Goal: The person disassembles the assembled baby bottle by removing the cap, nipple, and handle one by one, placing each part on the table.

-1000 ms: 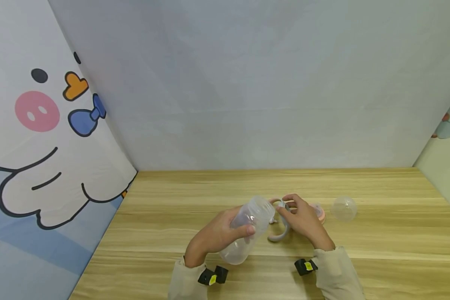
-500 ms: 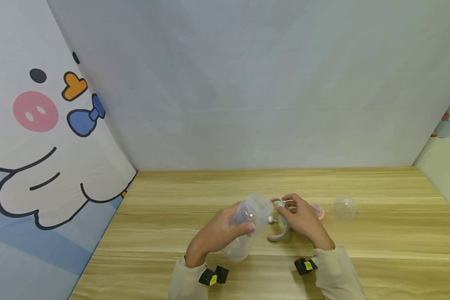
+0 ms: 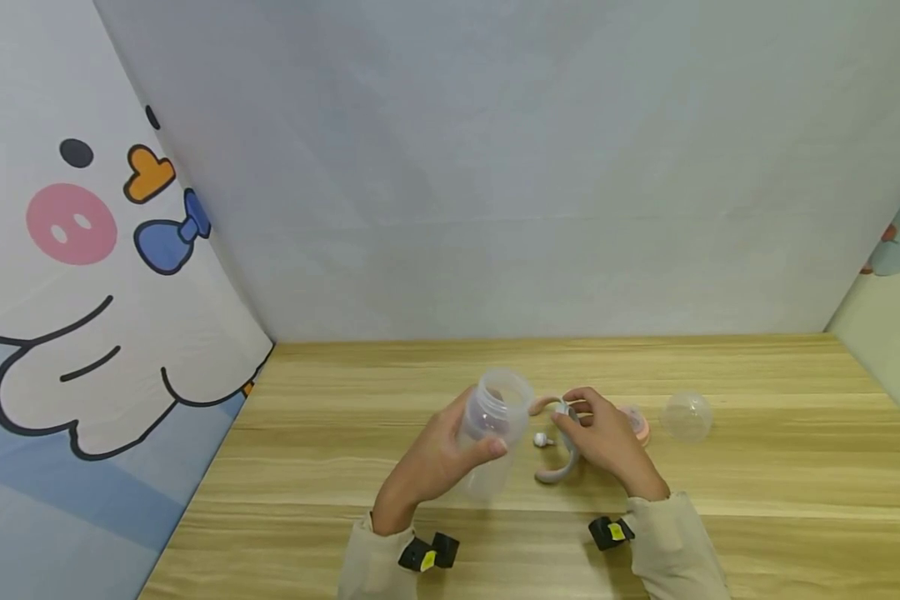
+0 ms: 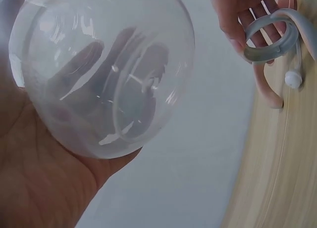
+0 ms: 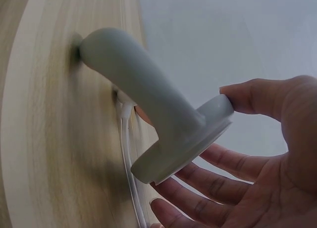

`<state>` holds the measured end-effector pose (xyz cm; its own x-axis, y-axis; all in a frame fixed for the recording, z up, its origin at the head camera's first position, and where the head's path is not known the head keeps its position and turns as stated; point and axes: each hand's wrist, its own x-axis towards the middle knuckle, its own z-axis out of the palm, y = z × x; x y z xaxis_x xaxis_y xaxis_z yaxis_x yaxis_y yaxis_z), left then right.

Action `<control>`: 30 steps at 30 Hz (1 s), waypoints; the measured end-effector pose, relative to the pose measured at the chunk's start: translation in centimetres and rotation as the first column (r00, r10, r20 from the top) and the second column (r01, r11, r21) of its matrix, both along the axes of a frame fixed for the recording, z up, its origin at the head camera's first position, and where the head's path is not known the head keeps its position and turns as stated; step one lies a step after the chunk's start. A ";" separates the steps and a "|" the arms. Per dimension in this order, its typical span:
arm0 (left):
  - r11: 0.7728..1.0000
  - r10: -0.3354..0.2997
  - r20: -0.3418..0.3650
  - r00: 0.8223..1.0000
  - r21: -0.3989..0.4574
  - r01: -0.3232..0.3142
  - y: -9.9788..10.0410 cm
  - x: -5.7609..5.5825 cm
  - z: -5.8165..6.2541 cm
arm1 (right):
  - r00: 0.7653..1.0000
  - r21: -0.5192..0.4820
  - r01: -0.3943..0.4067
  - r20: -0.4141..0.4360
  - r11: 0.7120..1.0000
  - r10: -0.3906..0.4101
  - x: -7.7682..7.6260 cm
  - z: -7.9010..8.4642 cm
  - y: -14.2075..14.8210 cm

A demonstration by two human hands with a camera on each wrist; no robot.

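My left hand (image 3: 435,462) grips a clear, lidless baby bottle (image 3: 508,425), its threaded mouth up towards the head camera. In the left wrist view the rounded base of the bottle (image 4: 148,94) fills much of the picture, with fingers showing through it. To its right, my right hand (image 3: 607,437) pinches the ring of a grey two-armed bottle handle (image 5: 168,104) between thumb and fingers. The ring is tipped on edge, and one curved arm reaches down to the tabletop. Beside the handle lies a white straw weight (image 3: 541,440), with a thin tube (image 5: 126,154) running from it.
A pink bottle collar (image 3: 643,433) lies just behind my right hand, partly hidden by it. Farther right stands a clear dome cover (image 3: 687,417). The wooden table (image 3: 345,417) meets a pale cloth wall (image 3: 540,208) at the back, and a cartoon-printed panel (image 3: 142,333) rises on the left.
The left hand has turned the bottle from a rightward tilt to more upright and shifted it slightly left, uncovering the straw weight and one handle arm. My right hand has stayed in place.
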<state>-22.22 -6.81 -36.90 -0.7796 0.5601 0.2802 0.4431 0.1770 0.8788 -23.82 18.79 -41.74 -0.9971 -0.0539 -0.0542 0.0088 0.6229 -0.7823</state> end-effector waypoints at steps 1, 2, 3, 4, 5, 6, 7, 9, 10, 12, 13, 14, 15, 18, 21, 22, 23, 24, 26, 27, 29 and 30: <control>1.000 0.009 0.002 1.000 0.007 -0.009 0.0 0.0 0.0 | 1.000 -0.001 0.000 0.002 1.000 0.000 0.0 0.0 0.0; 1.000 0.020 -0.002 1.000 0.012 -0.020 0.1 0.0 0.0 | 1.000 -0.003 -0.001 0.005 1.000 0.001 0.0 0.0 0.0; 0.999 0.031 -0.009 0.999 0.019 -0.030 0.1 -0.1 -0.1 | 1.000 -0.003 -0.002 0.007 1.000 0.002 0.0 0.0 0.0; 0.999 0.042 -0.018 0.999 0.026 -0.042 0.1 -0.1 -0.1 | 1.000 -0.003 -0.003 0.008 1.000 0.003 0.0 0.0 0.1; 0.998 0.053 -0.020 0.998 0.032 -0.052 0.2 -0.1 0.0 | 1.000 -0.003 -0.005 0.010 1.000 0.005 0.1 0.1 0.1; 0.997 0.065 -0.022 0.998 0.035 -0.065 0.3 -0.1 0.0 | 1.000 -0.004 -0.006 0.012 1.000 0.006 0.1 0.1 0.1; 0.996 0.076 -0.021 0.997 0.039 -0.075 0.3 -0.1 0.0 | 1.000 -0.004 -0.006 0.014 1.000 0.006 0.1 0.1 0.1; 0.995 0.092 -0.011 0.996 0.044 -0.091 0.4 0.0 0.1 | 1.000 0.000 -0.007 0.014 1.000 0.007 0.1 0.0 0.1; 0.994 0.099 -0.003 0.995 0.048 -0.099 0.5 0.0 0.1 | 1.000 0.001 -0.007 0.014 1.000 0.007 0.1 0.0 0.1; 0.992 0.115 0.007 0.993 0.047 -0.115 0.6 0.1 0.2 | 1.000 0.003 -0.008 0.011 1.000 0.008 0.1 0.0 0.2; 0.991 0.124 0.008 0.992 0.044 -0.124 0.7 0.1 0.2 | 1.000 0.004 -0.008 0.008 1.000 0.008 0.1 0.0 0.2; 0.990 0.133 0.007 0.991 0.040 -0.133 0.7 0.1 0.1 | 1.000 0.005 -0.008 0.006 1.000 0.008 0.1 0.0 0.2; 0.989 0.141 0.006 0.990 0.038 -0.141 0.8 0.1 0.1 | 1.000 0.003 -0.007 0.004 1.000 0.007 0.0 0.0 0.2; 0.985 0.168 -0.001 0.986 0.034 -0.168 0.9 0.1 0.0 | 1.000 0.001 -0.002 -0.001 1.000 0.002 0.1 0.1 0.1; 0.981 0.192 -0.006 0.981 0.032 -0.192 0.9 0.1 -0.1 | 1.000 -0.001 -0.001 -0.006 1.000 0.001 0.2 0.1 0.1; 0.980 0.198 -0.007 0.980 0.032 -0.198 0.9 0.0 -0.2 | 1.000 -0.002 -0.002 -0.007 1.000 0.002 0.2 0.1 0.0; 0.979 0.203 -0.006 0.979 0.032 -0.203 0.9 0.0 -0.2 | 1.000 -0.003 -0.004 -0.010 1.000 0.004 0.2 0.2 0.0; 0.978 0.209 -0.005 0.978 0.030 -0.208 0.8 0.0 -0.3 | 1.000 -0.004 -0.004 -0.012 1.000 0.004 0.2 0.2 0.0; 0.977 0.212 -0.001 0.977 0.033 -0.212 0.8 -0.1 -0.4 | 1.000 -0.009 0.000 -0.015 1.000 0.000 0.2 0.2 -0.1; 0.977 0.212 0.002 0.977 0.034 -0.212 0.8 -0.1 -0.5 | 1.000 -0.008 0.002 -0.015 1.000 -0.002 0.3 0.3 -0.1; 0.976 0.215 0.007 0.976 0.034 -0.216 0.8 -0.2 -0.7 | 1.000 -0.009 0.004 -0.016 1.000 -0.004 0.3 0.3 -0.1; 0.975 0.218 0.008 0.976 0.031 -0.218 0.8 -0.2 -0.8 | 1.000 -0.007 0.007 -0.016 1.000 -0.007 0.3 0.3 -0.1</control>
<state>-22.47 -6.02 -37.74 -0.8833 0.3673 0.2913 0.3930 0.2411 0.8874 -23.50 18.74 -41.40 -0.9981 -0.0477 -0.0382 0.0006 0.6171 -0.7869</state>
